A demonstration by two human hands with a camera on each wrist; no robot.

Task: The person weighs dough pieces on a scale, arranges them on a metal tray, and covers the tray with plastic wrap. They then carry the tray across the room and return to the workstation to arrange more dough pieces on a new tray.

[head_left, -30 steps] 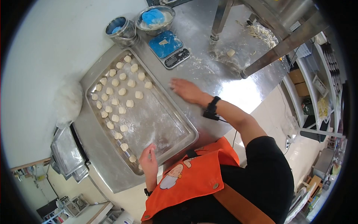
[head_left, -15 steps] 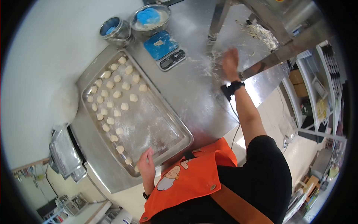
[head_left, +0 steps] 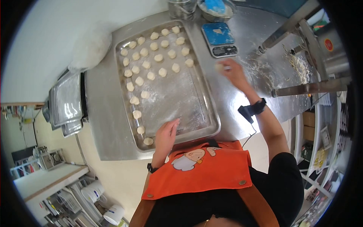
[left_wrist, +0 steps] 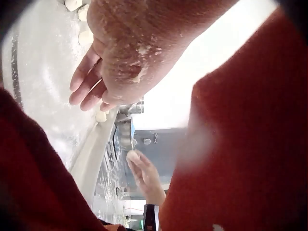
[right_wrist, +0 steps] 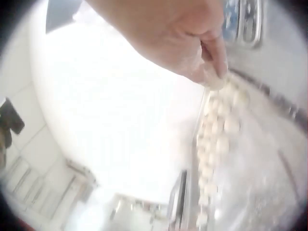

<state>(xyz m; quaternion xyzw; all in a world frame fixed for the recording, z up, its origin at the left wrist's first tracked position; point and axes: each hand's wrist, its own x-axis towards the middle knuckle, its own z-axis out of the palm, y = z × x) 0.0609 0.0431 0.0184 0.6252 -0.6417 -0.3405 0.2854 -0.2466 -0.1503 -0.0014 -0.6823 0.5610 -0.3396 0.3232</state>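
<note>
The right hand (head_left: 234, 75) is over the steel table between the tray and the scale, pinching a pale dough piece (head_left: 219, 67); the right wrist view shows the dough (right_wrist: 214, 83) at the fingertips of the hand (right_wrist: 185, 41). A metal tray (head_left: 215, 118) holds several rows of dough pieces (head_left: 162, 72), mostly toward its far and left parts. Over the tray's near edge hangs the left hand (head_left: 166, 137), fingers extended and holding nothing. In the left wrist view that hand (left_wrist: 115, 62) has its fingers loosely straight.
Beyond the tray stand a blue-topped scale (head_left: 218, 34), a metal pail (head_left: 182, 8) and a bowl (head_left: 223, 16) with something blue. Metal legs (head_left: 310, 87) of equipment stand on the right, beside scattered scraps (head_left: 298, 67). A plastic bag (head_left: 90, 47) lies at the left.
The right hand has gone from beside the tray to the right part of the table, then back toward the tray with a dough piece. The head view has turned. The left hand stays near the tray's edge.
</note>
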